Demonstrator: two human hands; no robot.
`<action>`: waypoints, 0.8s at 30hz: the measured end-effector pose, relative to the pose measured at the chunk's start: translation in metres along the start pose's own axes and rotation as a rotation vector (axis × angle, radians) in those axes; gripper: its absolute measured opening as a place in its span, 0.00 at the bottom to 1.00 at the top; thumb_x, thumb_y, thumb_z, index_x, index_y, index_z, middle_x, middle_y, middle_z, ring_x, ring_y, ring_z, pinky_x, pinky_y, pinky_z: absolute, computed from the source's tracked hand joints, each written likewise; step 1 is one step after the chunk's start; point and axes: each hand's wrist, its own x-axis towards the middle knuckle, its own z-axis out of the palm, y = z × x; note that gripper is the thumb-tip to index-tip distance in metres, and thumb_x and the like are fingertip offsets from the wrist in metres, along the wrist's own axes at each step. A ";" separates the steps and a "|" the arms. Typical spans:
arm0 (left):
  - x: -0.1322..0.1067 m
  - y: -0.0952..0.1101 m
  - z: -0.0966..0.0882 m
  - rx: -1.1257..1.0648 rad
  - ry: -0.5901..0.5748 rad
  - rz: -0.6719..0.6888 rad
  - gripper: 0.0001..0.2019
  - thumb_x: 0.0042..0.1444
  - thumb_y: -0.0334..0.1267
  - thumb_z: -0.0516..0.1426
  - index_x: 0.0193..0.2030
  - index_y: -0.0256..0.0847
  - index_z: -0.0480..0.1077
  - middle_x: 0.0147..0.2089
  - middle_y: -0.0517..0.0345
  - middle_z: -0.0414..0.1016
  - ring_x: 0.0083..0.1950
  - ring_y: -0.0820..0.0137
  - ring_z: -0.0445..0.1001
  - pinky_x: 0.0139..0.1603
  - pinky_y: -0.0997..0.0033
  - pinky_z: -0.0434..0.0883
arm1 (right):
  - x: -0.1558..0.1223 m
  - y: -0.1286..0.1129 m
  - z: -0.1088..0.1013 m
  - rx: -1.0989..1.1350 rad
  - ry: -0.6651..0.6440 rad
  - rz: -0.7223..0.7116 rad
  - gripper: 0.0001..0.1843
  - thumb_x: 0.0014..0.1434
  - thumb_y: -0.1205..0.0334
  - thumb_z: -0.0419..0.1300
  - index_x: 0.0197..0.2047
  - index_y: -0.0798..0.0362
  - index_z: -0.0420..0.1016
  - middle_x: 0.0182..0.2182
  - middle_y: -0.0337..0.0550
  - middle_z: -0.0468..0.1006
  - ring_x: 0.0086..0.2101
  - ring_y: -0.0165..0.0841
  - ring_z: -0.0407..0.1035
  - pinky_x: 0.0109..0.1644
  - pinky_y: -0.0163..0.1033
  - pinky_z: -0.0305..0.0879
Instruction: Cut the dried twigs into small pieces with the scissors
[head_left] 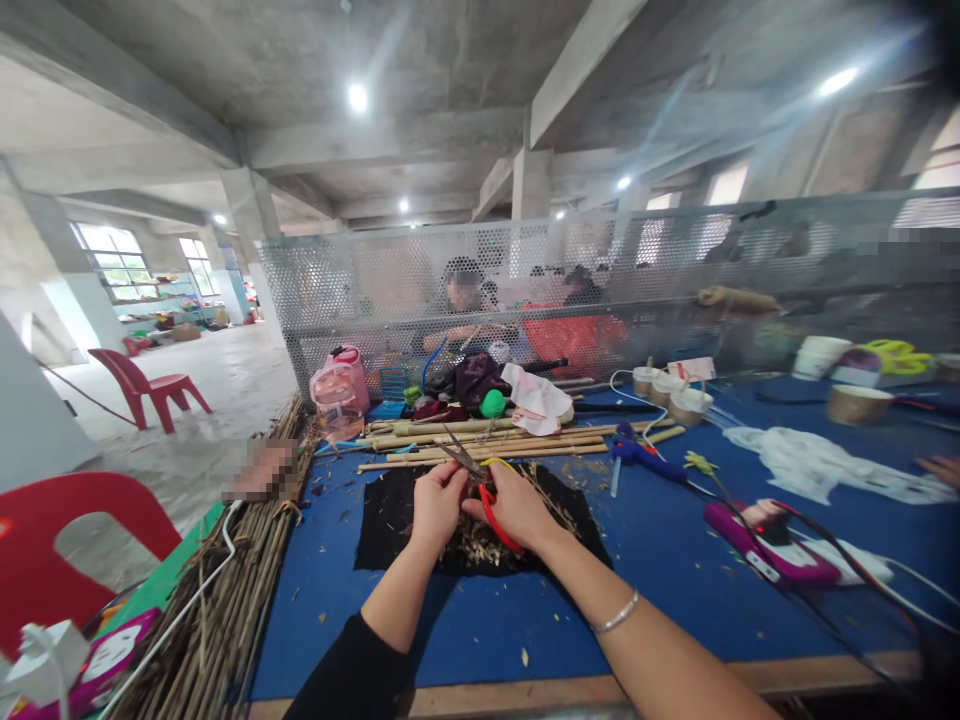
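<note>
My right hand [517, 505] grips a pair of scissors [497, 520] by its red handles. The scissors' blades stand apart and point up and to the left. Close beside the blades, my left hand [437, 505] has its thumb and fingertips pinched together; whatever lies between them is too small to make out. Both hands are above a black cloth [379, 525] that lies on the blue tabletop [315, 600]. Dry, straw-coloured plant clippings [480, 545] are heaped on the cloth under my hands, partly hidden by them.
Bamboo sticks [487, 440] lie beyond the cloth, with a blue glue gun [637, 447] at their right. A purple power strip [795, 562] and plastic bag [817, 460] sit to the right. Bundled stalks [225, 620] line the left edge. Behind the mesh screen [360, 280] sits a person [463, 300].
</note>
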 end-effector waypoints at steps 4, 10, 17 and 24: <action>0.001 0.000 -0.002 0.040 0.037 0.014 0.12 0.49 0.37 0.56 0.37 0.35 0.76 0.35 0.53 0.78 0.35 0.68 0.72 0.38 0.72 0.67 | -0.002 -0.003 -0.001 -0.007 -0.032 0.078 0.22 0.50 0.42 0.57 0.36 0.52 0.64 0.33 0.43 0.75 0.33 0.36 0.70 0.33 0.36 0.55; 0.001 0.003 -0.001 -0.017 0.043 -0.071 0.14 0.48 0.39 0.57 0.39 0.35 0.76 0.30 0.56 0.77 0.26 0.73 0.69 0.28 0.75 0.65 | -0.002 -0.003 -0.003 -0.062 -0.046 0.128 0.22 0.49 0.39 0.56 0.30 0.51 0.65 0.27 0.41 0.75 0.28 0.36 0.70 0.28 0.35 0.51; 0.004 0.000 -0.001 -0.100 0.087 -0.109 0.14 0.46 0.38 0.58 0.40 0.35 0.75 0.28 0.58 0.75 0.25 0.75 0.68 0.28 0.76 0.65 | 0.002 -0.002 0.000 -0.017 -0.071 0.110 0.20 0.53 0.40 0.53 0.29 0.50 0.66 0.26 0.42 0.76 0.28 0.35 0.70 0.28 0.34 0.51; 0.001 0.005 0.002 -0.155 0.028 -0.131 0.10 0.46 0.38 0.58 0.33 0.35 0.75 0.28 0.57 0.75 0.27 0.73 0.70 0.32 0.74 0.68 | -0.001 -0.003 -0.001 -0.060 0.022 -0.007 0.22 0.50 0.42 0.57 0.36 0.53 0.65 0.34 0.47 0.74 0.34 0.37 0.69 0.34 0.37 0.58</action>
